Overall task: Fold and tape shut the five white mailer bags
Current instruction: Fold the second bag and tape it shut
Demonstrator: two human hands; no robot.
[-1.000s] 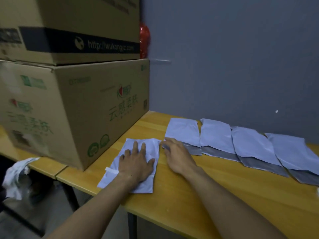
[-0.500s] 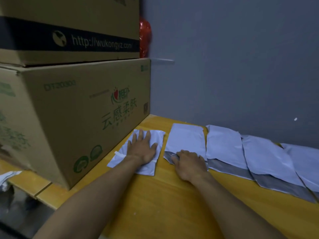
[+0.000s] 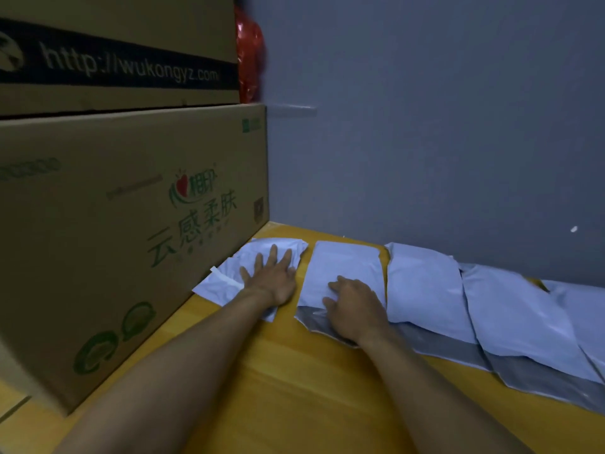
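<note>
Five white bags are laid side by side along the back edge of the tabletop [image 3: 294, 388], which is of yellow wood. The leftmost bag [image 3: 288, 249], just beside the lower box [image 3: 131, 240], is pressed flat by the left hand [image 3: 273, 278], its fingers straight and spread. One white strip [image 3: 226, 279] is seen on this bag. The second bag [image 3: 343, 260] is touched by the right hand [image 3: 355, 311], its fingers bent where white meets the grey flap; whether anything is pinched cannot be told. The third bag [image 3: 422, 290], fourth bag [image 3: 510, 312] and fifth bag [image 3: 582, 306] are ranged toward the right edge. Two cardboard boxes are stacked at the left end, the upper box [image 3: 114, 44] on the lower. One red thing [image 3: 250, 54] is seen behind it, against the grey wall [image 3: 425, 109].
</note>
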